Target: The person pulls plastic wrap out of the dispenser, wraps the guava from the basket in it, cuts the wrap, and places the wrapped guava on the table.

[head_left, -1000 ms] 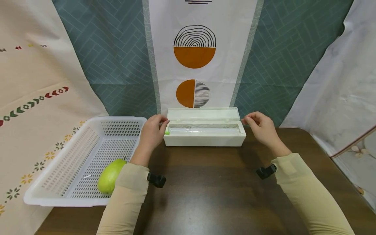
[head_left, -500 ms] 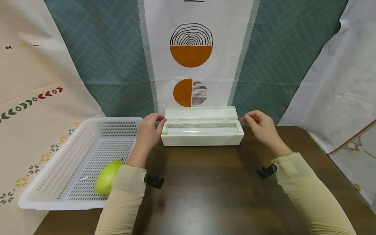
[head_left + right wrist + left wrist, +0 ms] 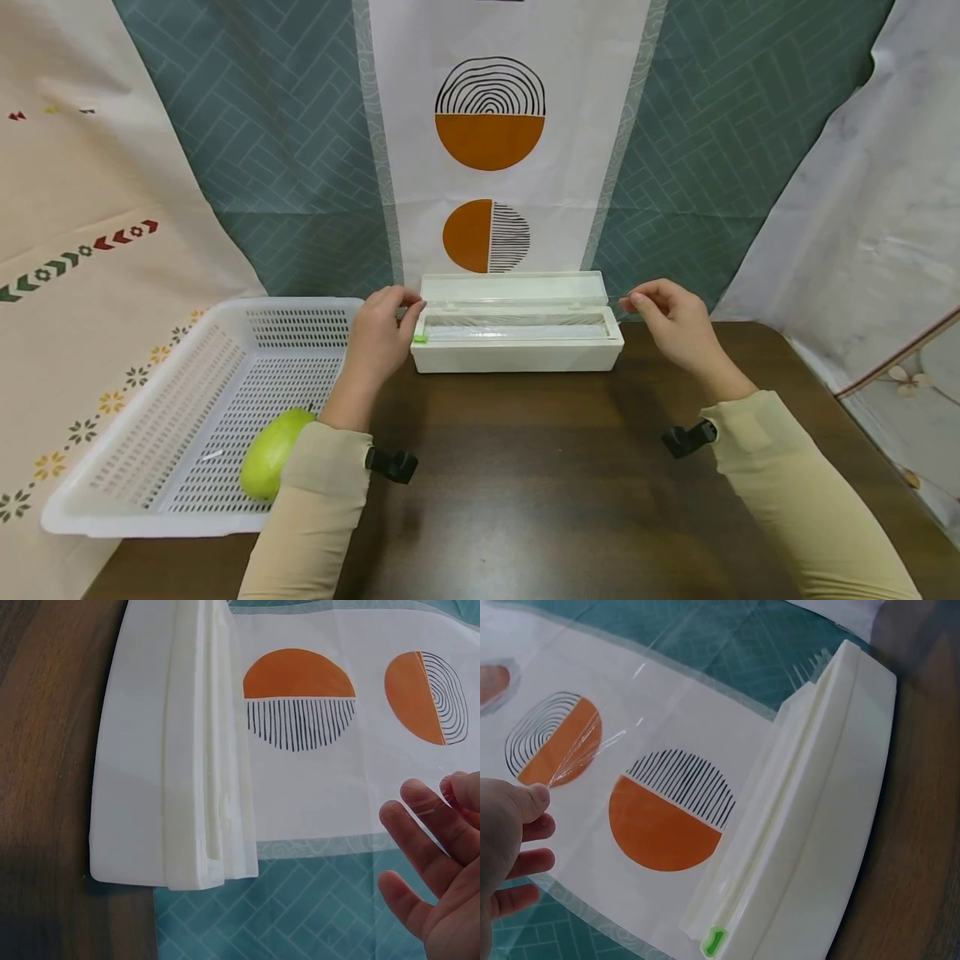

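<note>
A long white cling film dispenser [image 3: 517, 358] stands on the table with its lid [image 3: 513, 288] raised. The film roll [image 3: 517, 332] shows inside it, and a green tab [image 3: 420, 339] sits at its left end. My left hand [image 3: 377, 337] is at the left end, pinching a corner of clear cling film [image 3: 581, 750] between thumb and finger, as the left wrist view shows. Off the right end, my right hand [image 3: 681, 327] pinches film between thumb and index finger, its other fingers spread. The sheet between the hands is nearly invisible from the head.
On the left stands a white perforated basket [image 3: 217, 525] holding a green fruit [image 3: 272, 457] with a short stem, partly behind my left sleeve. The brown table [image 3: 540, 483] stretches in front of the dispenser. Patterned cloth [image 3: 300, 167] hangs behind it.
The head view has shifted slightly, so dispenser and basket appear a little further left. My right hand has moved slightly right, away from the dispenser. Both hands keep their pinch.
</note>
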The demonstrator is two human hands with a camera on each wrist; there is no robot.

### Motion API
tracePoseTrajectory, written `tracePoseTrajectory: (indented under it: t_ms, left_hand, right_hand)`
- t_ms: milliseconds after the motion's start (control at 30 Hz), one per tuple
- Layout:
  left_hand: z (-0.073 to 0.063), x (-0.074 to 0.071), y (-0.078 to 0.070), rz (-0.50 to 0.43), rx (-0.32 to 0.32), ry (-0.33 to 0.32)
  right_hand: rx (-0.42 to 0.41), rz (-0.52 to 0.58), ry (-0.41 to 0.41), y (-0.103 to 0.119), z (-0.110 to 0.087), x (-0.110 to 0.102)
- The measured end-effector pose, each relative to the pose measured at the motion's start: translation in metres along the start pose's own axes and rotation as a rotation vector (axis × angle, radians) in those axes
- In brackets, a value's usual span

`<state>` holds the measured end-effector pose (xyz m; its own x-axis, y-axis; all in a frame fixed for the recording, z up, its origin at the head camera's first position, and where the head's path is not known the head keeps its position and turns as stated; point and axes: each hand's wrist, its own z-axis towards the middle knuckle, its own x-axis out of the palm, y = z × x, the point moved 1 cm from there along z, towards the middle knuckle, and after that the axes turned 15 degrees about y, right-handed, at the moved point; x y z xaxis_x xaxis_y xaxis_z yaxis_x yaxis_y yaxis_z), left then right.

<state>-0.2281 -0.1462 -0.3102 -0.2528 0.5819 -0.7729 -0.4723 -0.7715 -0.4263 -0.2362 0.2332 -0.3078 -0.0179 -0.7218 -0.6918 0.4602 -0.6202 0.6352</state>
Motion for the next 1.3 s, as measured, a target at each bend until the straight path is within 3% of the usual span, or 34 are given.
tracePoseTrajectory:
  t_ms: [633,1067,1300]
  left_hand:
    - [-0.004,-0.009,-0.007,0.008,0.025,-0.011]
    - [-0.005,-0.015,-0.009,0.028,0.061,-0.033]
    - [-0.004,-0.016,-0.011,0.017,0.059,-0.020]
  right_hand:
    - [0.021,-0.010,-0.013,0.005,-0.002,-0.005]
    - [-0.009,0.001,-0.026,0.012,-0.001,-0.007]
    - [0.021,0.001,-0.036,0.014,-0.004,-0.010]
